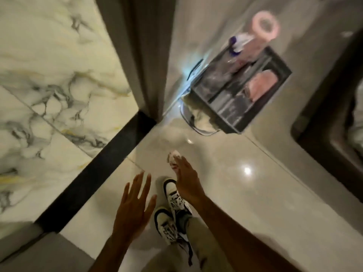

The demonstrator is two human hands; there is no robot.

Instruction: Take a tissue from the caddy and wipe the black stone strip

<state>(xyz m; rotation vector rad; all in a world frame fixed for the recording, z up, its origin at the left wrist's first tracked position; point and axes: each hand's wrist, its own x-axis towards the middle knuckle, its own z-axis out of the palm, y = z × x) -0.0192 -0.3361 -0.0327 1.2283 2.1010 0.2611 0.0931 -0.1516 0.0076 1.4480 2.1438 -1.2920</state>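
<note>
A black stone strip runs diagonally across the floor between the marbled tiles and the beige tiles. The dark caddy stands on the floor beyond it, holding a pink roll, bottles and pink cloth. My right hand is low over the beige floor, between strip and caddy, with a crumpled pinkish-white tissue pinched at its fingertips. My left hand hovers flat with fingers spread, holding nothing, just right of the strip. The frame is blurred by motion.
Marbled white tiles lie left of the strip. A door frame post rises at the strip's far end. My two sneakers stand under my hands. A clear container with white cloth sits against the caddy. Dark furniture is at right.
</note>
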